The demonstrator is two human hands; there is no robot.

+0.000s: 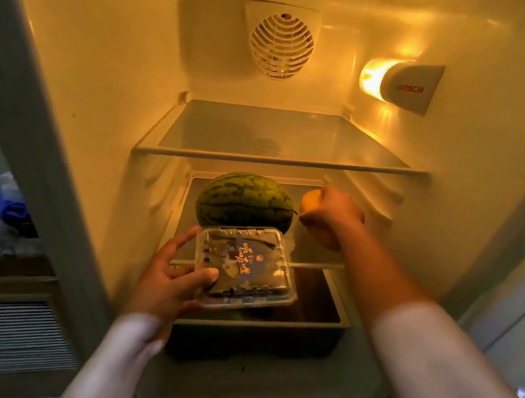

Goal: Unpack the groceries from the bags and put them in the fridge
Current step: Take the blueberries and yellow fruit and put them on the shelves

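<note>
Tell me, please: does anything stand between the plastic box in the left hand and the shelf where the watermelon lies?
The watermelon fills the back of that shelf, directly behind the plastic box held by the left hand. The front strip looks free, so the box probably fits only there. The right hand holds a yellow fruit right of the melon.

Hands hold clamshell box (245,265) and orange fruit (309,201) beside watermelon (246,200).

The upper shelf (282,141), mid-frame, is bare and open to reach. Below it, the melon (245,201) fills the left-centre, the box (245,268) and left hand (174,274) block the front, and the right hand (332,213) crowds the right.
</note>
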